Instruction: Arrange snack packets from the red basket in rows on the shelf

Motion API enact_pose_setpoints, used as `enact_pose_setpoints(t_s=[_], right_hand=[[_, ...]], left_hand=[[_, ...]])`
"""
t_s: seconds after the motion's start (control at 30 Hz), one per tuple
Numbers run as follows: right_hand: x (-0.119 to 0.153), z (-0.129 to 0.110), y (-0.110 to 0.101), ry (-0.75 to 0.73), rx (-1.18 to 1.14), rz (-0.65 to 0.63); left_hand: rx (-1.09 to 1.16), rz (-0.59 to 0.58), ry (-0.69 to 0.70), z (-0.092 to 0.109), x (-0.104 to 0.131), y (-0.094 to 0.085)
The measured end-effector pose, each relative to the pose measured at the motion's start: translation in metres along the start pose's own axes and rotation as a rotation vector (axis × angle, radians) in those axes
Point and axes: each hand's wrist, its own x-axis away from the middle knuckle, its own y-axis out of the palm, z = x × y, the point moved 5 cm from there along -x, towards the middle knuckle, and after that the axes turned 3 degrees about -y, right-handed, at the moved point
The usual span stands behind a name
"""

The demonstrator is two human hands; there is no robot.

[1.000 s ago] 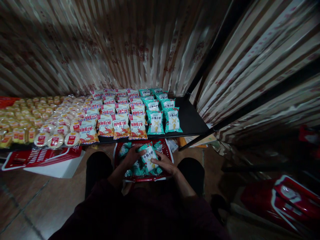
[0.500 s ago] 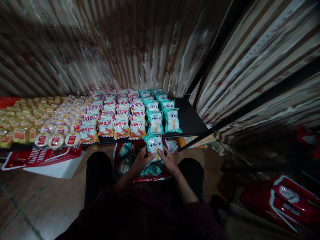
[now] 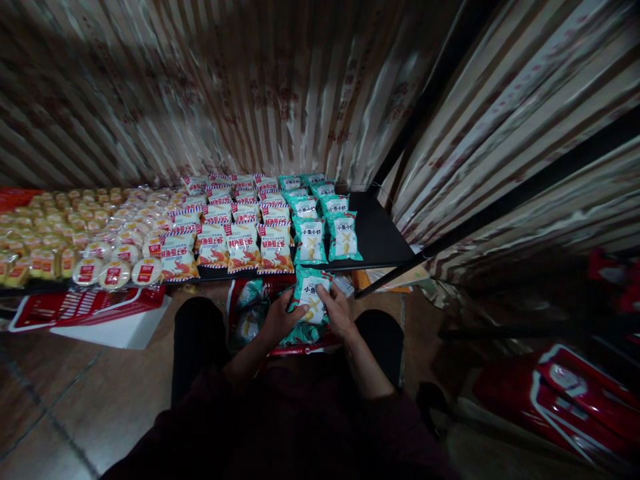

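The person's left hand (image 3: pixel 284 318) and right hand (image 3: pixel 340 312) held one small, puffy, teal-and-white plastic snack bag (image 3: pixel 310 297) between them. The left hand pinched its left side near the bottom, with the thumb on the front. The right hand gripped its right side, and that thumb covered some of the dark writing. The bag's printed front faced up.

Just under both hands was a red plastic basket (image 3: pixel 300 351) with more teal plastic bags (image 3: pixel 249 327) inside. Past the hands was a long, flat, black shelf (image 3: pixel 377 230). Nearly straight ahead of the hands, two lines of teal-and-white bags (image 3: pixel 345 238) sat on it. Ahead of the left hand and to its left were rows of white-and-orange plastic bags (image 3: pixel 243 247) with red writing. Well off to the left hand's left lay round white treats (image 3: pixel 116 275) in clear wrap, then small yellow treats (image 3: pixel 45 263). A wavy, striped cloth (image 3: pixel 280 93) hung behind the shelf, farthest from the hands.
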Motion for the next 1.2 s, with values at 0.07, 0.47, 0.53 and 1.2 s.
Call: enact_pose_setpoints(t_s=[0.07,0.47,0.53,1.2], right_hand=[[-0.003,0.005,0.000,0.009,-0.043,0.058],[-0.009,-0.010,0.002,-0.037,-0.128,0.260],[-0.010,-0.012,0.003,-0.016,-0.158,0.286],[-0.007,-0.028,0.001,-0.070,-0.121,-0.035]], left_hand=[[0.007,-0.004,-0.016,0.001,0.002,0.001],[0.178,0.140,0.008,0.011,0.014,0.004],[0.247,0.161,-0.001,0.009,0.014,0.003],[0.418,0.258,0.080,0.043,0.005,-0.004]])
